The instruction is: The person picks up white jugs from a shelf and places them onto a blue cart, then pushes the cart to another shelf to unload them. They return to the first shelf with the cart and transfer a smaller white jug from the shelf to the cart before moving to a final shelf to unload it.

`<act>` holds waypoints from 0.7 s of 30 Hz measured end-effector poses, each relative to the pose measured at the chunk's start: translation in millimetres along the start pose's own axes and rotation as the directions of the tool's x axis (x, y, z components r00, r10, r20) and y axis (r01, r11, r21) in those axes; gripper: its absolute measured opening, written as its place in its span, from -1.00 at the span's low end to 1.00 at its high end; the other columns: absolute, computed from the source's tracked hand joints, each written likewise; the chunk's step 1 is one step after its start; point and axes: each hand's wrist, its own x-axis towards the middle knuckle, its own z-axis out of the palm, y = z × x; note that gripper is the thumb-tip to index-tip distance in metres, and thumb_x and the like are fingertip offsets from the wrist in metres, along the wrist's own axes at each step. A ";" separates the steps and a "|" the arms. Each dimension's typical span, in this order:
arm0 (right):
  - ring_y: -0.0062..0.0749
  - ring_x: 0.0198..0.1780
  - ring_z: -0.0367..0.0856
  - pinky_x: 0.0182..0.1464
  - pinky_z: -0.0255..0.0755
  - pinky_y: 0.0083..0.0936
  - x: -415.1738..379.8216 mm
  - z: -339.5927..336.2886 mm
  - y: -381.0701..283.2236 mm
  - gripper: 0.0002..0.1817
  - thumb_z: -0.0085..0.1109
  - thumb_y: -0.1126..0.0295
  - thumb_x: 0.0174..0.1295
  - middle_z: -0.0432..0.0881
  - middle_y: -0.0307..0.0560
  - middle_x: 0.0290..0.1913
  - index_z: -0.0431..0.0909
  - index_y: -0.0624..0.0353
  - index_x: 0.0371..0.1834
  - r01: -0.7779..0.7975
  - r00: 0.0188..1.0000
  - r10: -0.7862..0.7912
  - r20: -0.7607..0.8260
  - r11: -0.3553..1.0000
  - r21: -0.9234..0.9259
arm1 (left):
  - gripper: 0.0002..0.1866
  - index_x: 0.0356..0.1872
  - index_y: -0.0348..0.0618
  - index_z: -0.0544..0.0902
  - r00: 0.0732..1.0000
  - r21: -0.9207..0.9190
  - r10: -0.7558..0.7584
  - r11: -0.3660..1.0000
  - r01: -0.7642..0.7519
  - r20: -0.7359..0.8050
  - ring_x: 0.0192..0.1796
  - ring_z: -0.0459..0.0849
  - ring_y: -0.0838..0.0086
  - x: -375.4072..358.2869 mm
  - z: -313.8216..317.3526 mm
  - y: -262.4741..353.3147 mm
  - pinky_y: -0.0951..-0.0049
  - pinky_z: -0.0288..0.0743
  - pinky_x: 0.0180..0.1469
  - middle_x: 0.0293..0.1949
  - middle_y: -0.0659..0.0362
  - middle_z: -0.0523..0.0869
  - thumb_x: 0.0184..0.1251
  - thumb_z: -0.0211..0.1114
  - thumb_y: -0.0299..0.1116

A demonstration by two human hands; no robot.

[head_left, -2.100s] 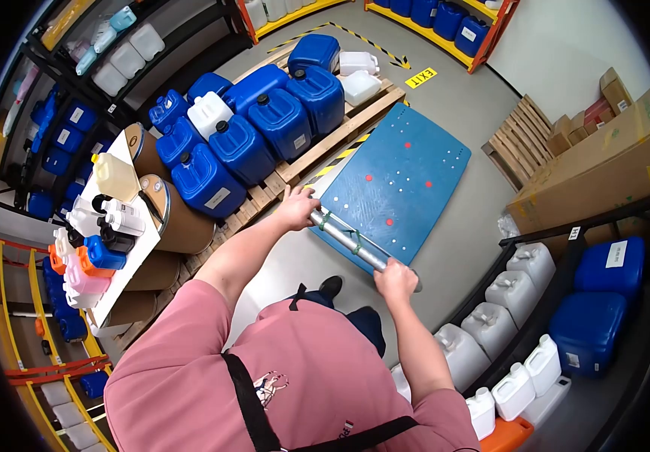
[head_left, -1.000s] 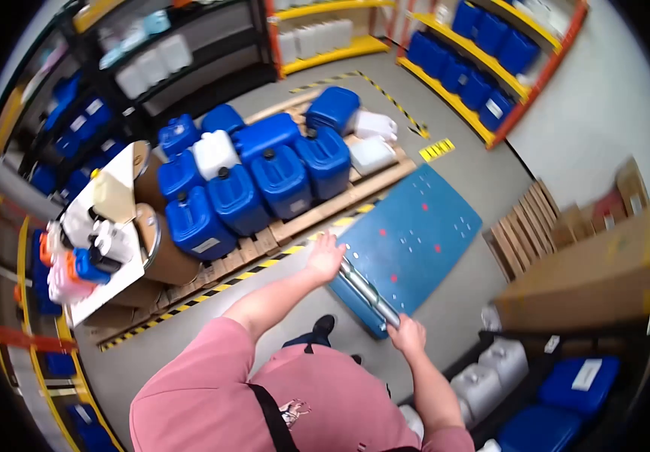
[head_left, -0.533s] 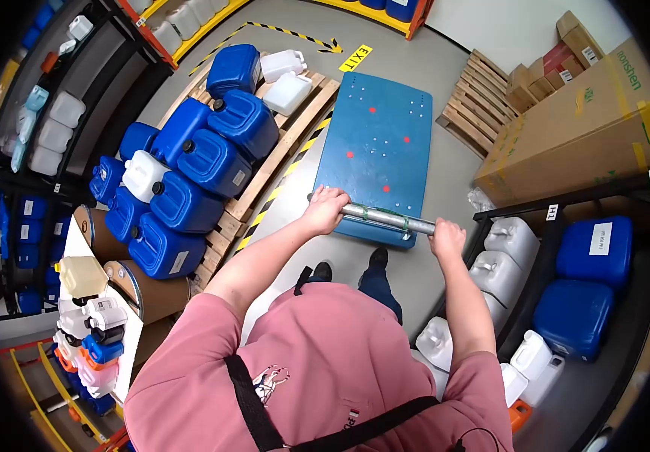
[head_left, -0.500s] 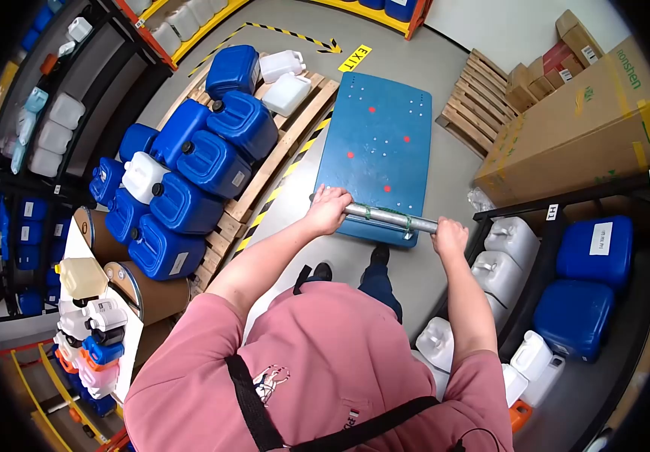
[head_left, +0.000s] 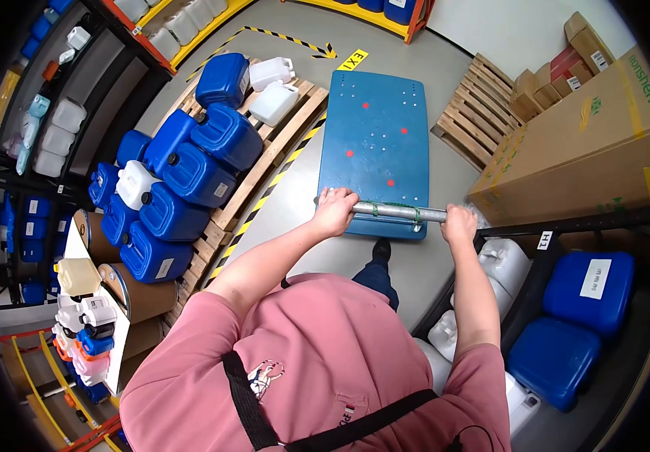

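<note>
Before me is a flat blue platform trolley with red dots and small pale dots on its deck. Its grey metal push handle, with green cord wound on it, runs across the near end. My left hand is closed round the handle's left end. At the other end, my right hand grips the bar with fingers wrapped. Nothing lies on the deck.
Left stands a wooden pallet with blue jerrycans and several white ones, beside yellow-black floor tape. To the right are a large cardboard box, a leaning pallet and a rack holding blue containers.
I have moved forward with the trolley, both hands staying on the handle. The rack and its containers on the right have slid back toward me in view.
</note>
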 end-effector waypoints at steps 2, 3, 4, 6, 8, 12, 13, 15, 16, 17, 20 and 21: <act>-0.18 0.09 0.72 0.30 0.45 -0.08 28.0 -5.2 31.7 -0.71 0.50 0.31 0.06 0.77 -0.14 -0.07 0.73 -0.03 -0.12 0.006 1.000 -0.007 -0.028 1.000 -0.021 | -0.71 0.06 -0.08 0.64 1.000 0.007 -0.004 1.000 0.005 -0.019 0.26 0.60 0.06 33.1 9.2 22.2 -0.16 0.36 0.36 0.12 0.01 0.68 0.32 0.28 -0.40; -0.19 0.11 0.71 0.35 0.41 -0.02 43.2 -9.9 45.5 -0.70 0.49 0.32 0.06 0.76 -0.15 -0.04 0.73 -0.04 -0.09 0.000 0.998 -0.001 -0.058 0.999 -0.033 | -0.74 0.01 -0.09 0.64 0.999 -0.007 -0.015 1.000 0.015 0.045 0.13 0.65 0.03 53.2 8.5 32.6 -0.07 0.44 0.22 -0.01 -0.01 0.71 0.33 0.31 -0.34; -0.19 0.11 0.71 0.35 0.41 -0.02 58.2 -12.5 59.1 -0.70 0.49 0.32 0.06 0.76 -0.15 -0.04 0.73 -0.04 -0.09 -0.001 0.998 -0.001 -0.062 1.000 -0.030 | -0.75 -0.04 -0.10 0.65 0.994 -0.019 -0.025 0.999 0.027 0.109 -0.01 0.71 0.01 73.2 6.5 42.2 0.02 0.53 0.07 -0.15 -0.03 0.75 0.34 0.35 -0.28; -0.19 0.13 0.69 0.41 0.33 0.09 89.6 -11.8 83.0 -0.68 0.47 0.35 0.08 0.75 -0.16 -0.01 0.72 -0.06 -0.05 -0.008 0.993 0.007 -0.115 1.000 -0.003 | -0.74 -0.10 -0.12 0.64 0.992 -0.062 -0.038 0.997 0.046 0.123 -0.09 0.71 -0.02 105.8 2.2 53.5 0.04 0.55 -0.01 -0.23 -0.05 0.73 0.33 0.38 -0.21; -0.18 0.12 0.69 0.40 0.33 0.10 124.0 -12.1 107.5 -0.75 0.39 0.38 0.15 0.76 -0.17 -0.03 0.73 -0.05 -0.07 0.010 0.991 -0.012 -0.131 1.000 -0.017 | -0.64 -0.23 -0.16 0.59 0.984 -0.090 -0.055 0.993 0.071 0.167 -0.18 0.70 -0.07 136.9 6.6 56.9 0.00 0.54 -0.12 -0.32 -0.06 0.72 0.34 0.44 -0.06; -0.19 0.11 0.69 0.36 0.35 0.07 190.4 -23.7 135.8 -0.81 0.25 0.40 0.25 0.78 -0.14 -0.10 0.74 -0.05 -0.10 0.073 0.989 -0.078 -0.129 0.997 -0.039 | -0.63 -0.26 -0.15 0.57 0.982 -0.076 -0.090 0.992 0.104 0.165 -0.16 0.70 -0.07 196.5 3.5 74.0 0.01 0.53 -0.11 -0.31 -0.06 0.72 0.35 0.44 -0.05; -0.19 0.10 0.70 0.36 0.36 0.04 203.7 -28.6 136.8 -0.80 0.29 0.38 0.22 0.78 -0.13 -0.09 0.74 -0.05 -0.10 0.071 0.991 -0.075 -0.114 0.997 -0.039 | -0.64 -0.26 -0.14 0.57 0.981 -0.074 -0.109 0.990 0.123 0.163 -0.16 0.70 -0.07 209.4 0.0 78.1 0.01 0.53 -0.11 -0.31 -0.06 0.72 0.35 0.44 -0.06; -0.20 0.08 0.72 0.36 0.38 -0.03 219.9 -43.2 129.9 -0.76 0.40 0.32 0.15 0.79 -0.11 -0.10 0.73 -0.05 -0.10 0.107 0.992 -0.109 -0.057 0.994 -0.030 | -0.63 -0.25 -0.13 0.58 0.980 -0.086 -0.128 0.986 0.142 0.156 -0.15 0.70 -0.08 229.6 5.3 71.0 0.01 0.53 -0.10 -0.31 -0.05 0.72 0.35 0.45 -0.04; -0.19 0.06 0.73 0.35 0.39 -0.06 229.1 -52.7 124.1 -0.72 0.46 0.28 0.10 0.80 -0.11 -0.11 0.72 -0.05 -0.10 0.145 0.989 -0.146 -0.022 0.989 -0.018 | -0.63 -0.25 -0.13 0.58 0.978 -0.082 -0.127 0.987 0.142 0.165 -0.15 0.70 -0.08 240.1 4.0 65.6 0.00 0.53 -0.09 -0.31 -0.05 0.72 0.35 0.45 -0.03; -0.19 0.02 0.76 0.32 0.41 -0.11 247.7 -41.7 122.0 -0.65 0.54 0.22 0.02 0.81 -0.13 -0.14 0.71 -0.05 -0.10 0.159 0.987 -0.159 -0.023 0.987 -0.019 | -0.62 -0.24 -0.13 0.58 0.977 -0.078 -0.126 0.987 0.141 0.174 -0.14 0.70 -0.09 250.7 2.2 59.3 0.00 0.53 -0.09 -0.30 -0.05 0.72 0.34 0.45 -0.02; -0.19 0.02 0.76 0.29 0.42 -0.15 284.5 -62.6 112.2 -0.67 0.53 0.23 0.05 0.81 -0.15 -0.16 0.71 -0.06 -0.10 0.202 0.979 -0.202 0.008 0.979 -0.022 | -0.61 -0.24 -0.12 0.61 0.975 -0.010 -0.163 0.986 0.167 0.151 -0.15 0.73 -0.06 283.0 -14.8 42.4 0.00 0.58 -0.08 -0.31 -0.04 0.76 0.35 0.43 0.02; -0.19 0.02 0.76 0.29 0.42 -0.15 296.2 -68.3 108.8 -0.67 0.53 0.23 0.05 0.81 -0.15 -0.16 0.71 -0.06 -0.10 0.208 0.978 -0.207 0.007 0.978 -0.029 | -0.60 -0.26 -0.11 0.61 0.979 0.002 -0.160 0.987 0.161 0.123 -0.16 0.73 -0.06 294.1 -17.9 35.2 0.00 0.58 -0.10 -0.32 -0.04 0.76 0.33 0.43 0.04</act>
